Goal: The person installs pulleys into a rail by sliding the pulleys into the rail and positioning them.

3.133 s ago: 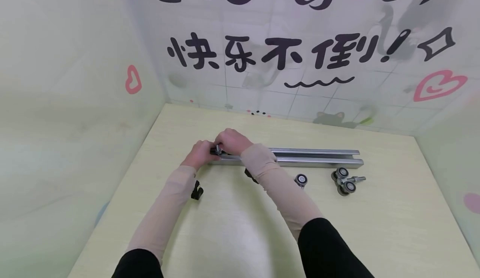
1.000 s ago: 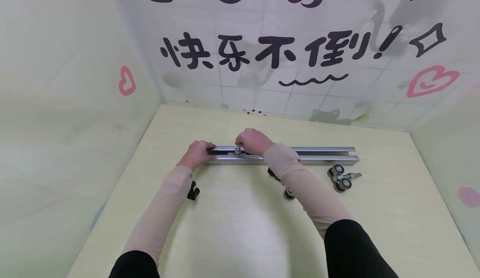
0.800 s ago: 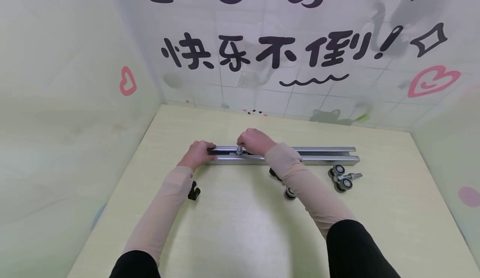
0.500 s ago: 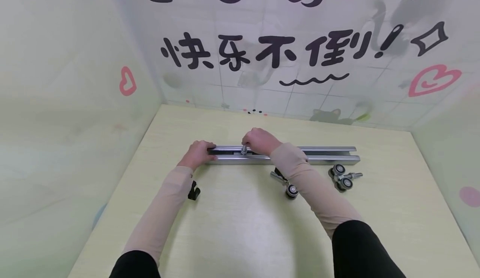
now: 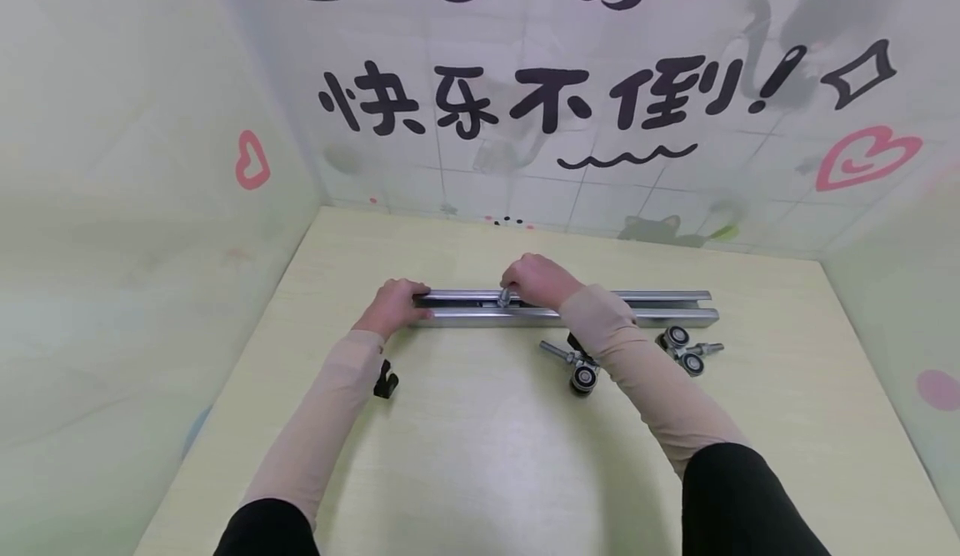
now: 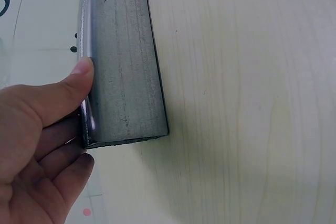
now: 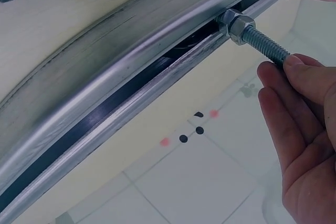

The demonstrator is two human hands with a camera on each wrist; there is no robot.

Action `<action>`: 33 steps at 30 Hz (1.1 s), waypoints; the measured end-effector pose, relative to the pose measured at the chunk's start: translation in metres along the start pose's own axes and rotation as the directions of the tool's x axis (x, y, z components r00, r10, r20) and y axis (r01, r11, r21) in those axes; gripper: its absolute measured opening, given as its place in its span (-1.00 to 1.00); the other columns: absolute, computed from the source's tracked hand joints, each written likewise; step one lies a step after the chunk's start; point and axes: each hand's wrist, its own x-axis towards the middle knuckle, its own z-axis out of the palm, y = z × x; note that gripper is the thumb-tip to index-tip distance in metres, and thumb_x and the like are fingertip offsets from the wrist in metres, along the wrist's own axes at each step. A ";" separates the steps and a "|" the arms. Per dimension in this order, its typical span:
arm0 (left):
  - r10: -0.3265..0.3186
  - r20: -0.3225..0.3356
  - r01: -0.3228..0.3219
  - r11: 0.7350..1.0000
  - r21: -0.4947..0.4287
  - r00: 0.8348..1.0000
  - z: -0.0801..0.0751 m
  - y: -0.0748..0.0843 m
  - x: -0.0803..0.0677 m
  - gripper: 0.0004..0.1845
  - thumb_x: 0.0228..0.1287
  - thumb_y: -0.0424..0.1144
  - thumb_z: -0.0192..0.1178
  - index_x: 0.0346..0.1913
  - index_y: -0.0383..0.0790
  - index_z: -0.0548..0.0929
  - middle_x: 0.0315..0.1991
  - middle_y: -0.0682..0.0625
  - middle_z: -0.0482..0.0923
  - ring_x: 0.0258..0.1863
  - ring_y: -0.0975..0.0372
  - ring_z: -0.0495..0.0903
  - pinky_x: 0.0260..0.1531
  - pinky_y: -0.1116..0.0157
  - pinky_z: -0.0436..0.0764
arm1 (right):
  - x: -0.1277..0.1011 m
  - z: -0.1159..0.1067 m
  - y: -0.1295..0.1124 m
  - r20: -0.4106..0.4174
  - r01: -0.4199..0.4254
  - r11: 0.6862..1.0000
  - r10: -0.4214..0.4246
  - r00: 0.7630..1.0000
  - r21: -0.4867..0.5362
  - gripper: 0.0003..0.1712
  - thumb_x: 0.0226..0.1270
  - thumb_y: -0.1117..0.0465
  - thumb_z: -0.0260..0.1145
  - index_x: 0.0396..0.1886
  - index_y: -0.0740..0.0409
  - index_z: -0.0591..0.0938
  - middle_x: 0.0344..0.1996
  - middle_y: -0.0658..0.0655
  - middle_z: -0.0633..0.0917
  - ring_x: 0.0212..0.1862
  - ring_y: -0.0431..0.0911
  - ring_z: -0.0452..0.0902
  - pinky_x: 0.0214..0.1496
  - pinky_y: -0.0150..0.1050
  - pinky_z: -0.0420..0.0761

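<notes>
A silver slotted metal rail (image 5: 465,321) lies lengthwise across the table. My left hand (image 5: 392,308) grips its left end. In the left wrist view, the thumb of my left hand (image 6: 42,124) presses on the rail's lip and the fingers go behind it. Left of the rail's middle, my right hand (image 5: 542,279) pinches the end of a threaded bolt (image 7: 268,45) between thumb and fingers. Nuts sit on the bolt where it rises out of the slot; whatever it joins inside the rail is mostly hidden.
In front of the rail lie a roller trolley (image 5: 583,379) with a bolt and, further right, another roller trolley (image 5: 677,338). A black clip-like piece (image 5: 386,383) lies beside my left forearm. Another dark piece (image 5: 575,343) is partly covered by my right sleeve. Printed walls stand behind and at both sides.
My right hand has moved right along the rail from its left end, and the bolt has slid along with it. My left hand stays at the rail's left end.
</notes>
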 end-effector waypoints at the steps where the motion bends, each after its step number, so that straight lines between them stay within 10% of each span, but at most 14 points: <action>1: -0.003 0.002 0.003 1.000 -0.003 1.000 0.000 0.000 0.000 -0.45 0.00 -0.24 0.34 0.08 -0.39 0.50 0.06 -0.30 0.47 0.05 -0.15 0.43 0.13 0.00 0.36 | -0.001 0.000 0.001 -0.001 -0.004 1.000 0.004 1.000 0.002 -0.83 0.15 0.45 0.20 -0.33 0.27 0.70 -0.33 0.18 0.71 -0.25 -0.02 0.65 -0.09 -0.27 0.60; 33: -0.026 0.027 0.026 1.000 0.006 0.999 0.001 0.000 0.004 -0.46 0.03 -0.23 0.33 0.09 -0.38 0.49 0.09 -0.29 0.45 0.10 -0.14 0.39 0.16 0.00 0.33 | -0.041 -0.010 0.033 -0.016 -0.070 0.996 0.071 0.997 0.047 -0.85 0.11 0.46 0.23 -0.36 0.31 0.70 -0.36 0.19 0.72 -0.27 0.00 0.64 -0.15 -0.21 0.61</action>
